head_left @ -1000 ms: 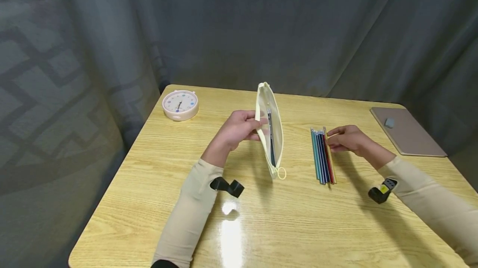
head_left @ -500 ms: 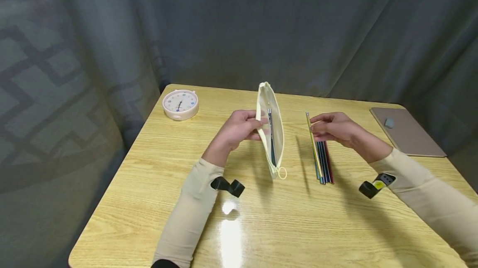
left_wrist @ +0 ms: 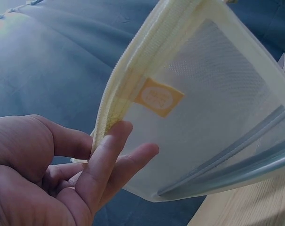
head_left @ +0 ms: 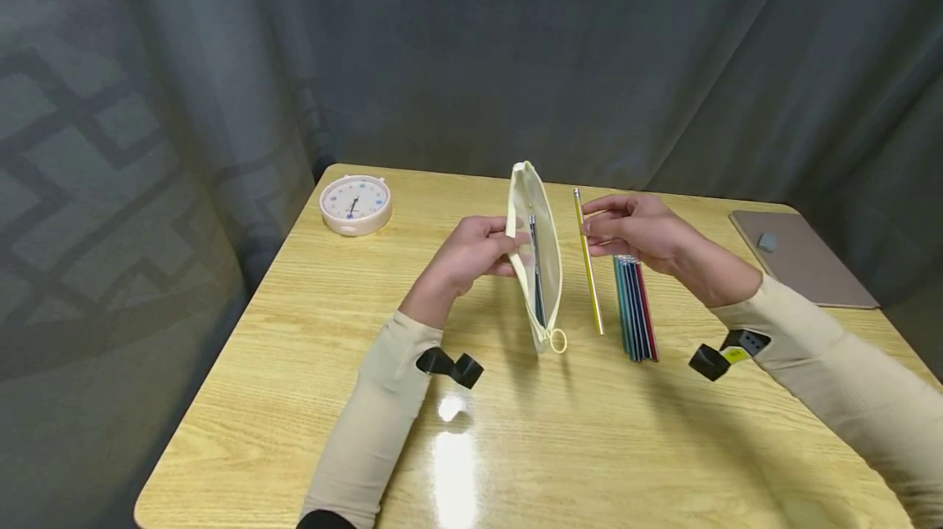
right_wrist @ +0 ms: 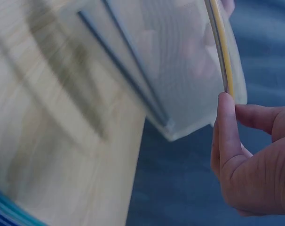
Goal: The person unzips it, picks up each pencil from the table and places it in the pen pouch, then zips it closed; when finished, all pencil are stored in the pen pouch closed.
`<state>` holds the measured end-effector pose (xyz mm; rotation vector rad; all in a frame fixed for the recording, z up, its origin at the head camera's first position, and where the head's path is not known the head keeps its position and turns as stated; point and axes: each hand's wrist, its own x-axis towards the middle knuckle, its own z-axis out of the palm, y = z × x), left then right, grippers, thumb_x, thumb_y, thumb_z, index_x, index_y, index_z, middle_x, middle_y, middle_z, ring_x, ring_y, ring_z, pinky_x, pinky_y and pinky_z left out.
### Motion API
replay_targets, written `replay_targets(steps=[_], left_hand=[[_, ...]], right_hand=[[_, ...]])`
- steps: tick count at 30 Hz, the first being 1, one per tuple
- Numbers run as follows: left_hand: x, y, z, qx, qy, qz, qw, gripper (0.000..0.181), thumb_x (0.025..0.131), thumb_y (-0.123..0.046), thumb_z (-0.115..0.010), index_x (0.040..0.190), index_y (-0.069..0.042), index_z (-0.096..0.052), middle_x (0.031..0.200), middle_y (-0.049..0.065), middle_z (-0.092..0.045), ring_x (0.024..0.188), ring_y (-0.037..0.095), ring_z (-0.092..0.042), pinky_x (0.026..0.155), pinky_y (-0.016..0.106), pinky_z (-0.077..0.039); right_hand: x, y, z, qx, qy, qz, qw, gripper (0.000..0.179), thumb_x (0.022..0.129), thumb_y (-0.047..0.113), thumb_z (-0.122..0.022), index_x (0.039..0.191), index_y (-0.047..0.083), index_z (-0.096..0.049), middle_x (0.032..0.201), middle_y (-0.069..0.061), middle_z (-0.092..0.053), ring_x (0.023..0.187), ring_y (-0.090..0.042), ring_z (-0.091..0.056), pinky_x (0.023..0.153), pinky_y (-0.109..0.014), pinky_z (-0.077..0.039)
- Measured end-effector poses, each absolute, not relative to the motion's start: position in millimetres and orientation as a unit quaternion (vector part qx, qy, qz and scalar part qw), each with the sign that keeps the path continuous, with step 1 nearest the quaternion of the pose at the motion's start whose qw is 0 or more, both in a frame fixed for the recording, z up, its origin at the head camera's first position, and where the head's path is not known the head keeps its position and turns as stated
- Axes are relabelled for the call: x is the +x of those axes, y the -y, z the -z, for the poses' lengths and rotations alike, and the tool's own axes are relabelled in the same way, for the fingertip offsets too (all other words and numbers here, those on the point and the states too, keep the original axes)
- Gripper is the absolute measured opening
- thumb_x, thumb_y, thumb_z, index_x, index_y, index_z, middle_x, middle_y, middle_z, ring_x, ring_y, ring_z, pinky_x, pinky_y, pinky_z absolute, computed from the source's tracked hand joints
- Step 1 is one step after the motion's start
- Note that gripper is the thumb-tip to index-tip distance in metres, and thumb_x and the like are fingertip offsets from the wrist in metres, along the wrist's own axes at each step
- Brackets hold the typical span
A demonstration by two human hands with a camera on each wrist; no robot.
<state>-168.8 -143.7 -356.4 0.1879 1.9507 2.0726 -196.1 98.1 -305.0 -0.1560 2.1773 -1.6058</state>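
My left hand (head_left: 475, 255) pinches one edge of a pale yellow mesh zip pencil case (head_left: 521, 267), which hangs above the table with its mouth open. Through the mesh, in the right wrist view, two dark pencils (right_wrist: 119, 61) lie along the bottom of the case. Between thumb and fingers, my right hand (head_left: 637, 230) holds a yellow pencil (head_left: 589, 271) just right of the case, apart from it in the head view. Below that hand a row of several pencils (head_left: 635, 312), teal, blue and red, lies on the table. An orange label (left_wrist: 159, 96) shows on the case.
A round pink-and-white clock (head_left: 356, 205) stands at the table's back left. At the back right lies a flat pinkish-brown board (head_left: 810, 263) with a small grey block (head_left: 767, 242) on it. Dark curtains (head_left: 471, 62) hang behind the wooden table (head_left: 295, 398).
My right hand has lifted the yellow pencil off the right side of the row and carried it left and up toward the pencil case. The left hand and case have hardly moved.
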Motion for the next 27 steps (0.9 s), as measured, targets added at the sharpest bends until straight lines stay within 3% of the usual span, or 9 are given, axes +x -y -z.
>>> replay_targets(steps=[8,22,27], left_hand=[[-168,145,356,0.061,-0.675,-0.719,0.151,0.036,0.104,0.000,-0.056,0.139,0.010,-0.058,0.125,0.028,-0.068,0.084,0.016,-0.074,0.080,0.028,-0.065],[-174,138,361,0.071,-0.684,-0.710,0.152,0.031,0.104,-0.001,-0.055,0.132,0.011,-0.062,0.113,0.025,-0.072,0.081,0.015,-0.069,0.079,0.027,-0.065],[-175,134,362,0.082,-0.681,-0.712,0.151,0.033,0.103,0.002,-0.052,0.133,0.012,-0.061,0.121,0.027,-0.069,0.088,0.021,-0.071,0.082,0.030,-0.066]], right_hand=[[-193,-78,292,-0.074,-0.770,0.593,0.223,0.046,0.103,-0.001,-0.057,0.144,-0.012,-0.039,0.093,0.000,-0.067,0.081,-0.009,-0.068,0.078,-0.023,-0.065],[-192,-48,285,-0.094,-0.769,0.604,0.188,0.042,0.100,-0.003,-0.060,0.139,-0.012,-0.046,0.097,-0.003,-0.069,0.082,-0.012,-0.069,0.080,-0.025,-0.065],[-193,-46,286,-0.087,-0.779,0.598,0.170,0.043,0.100,-0.003,-0.060,0.140,-0.011,-0.046,0.097,-0.004,-0.065,0.081,-0.012,-0.069,0.082,-0.027,-0.065]])
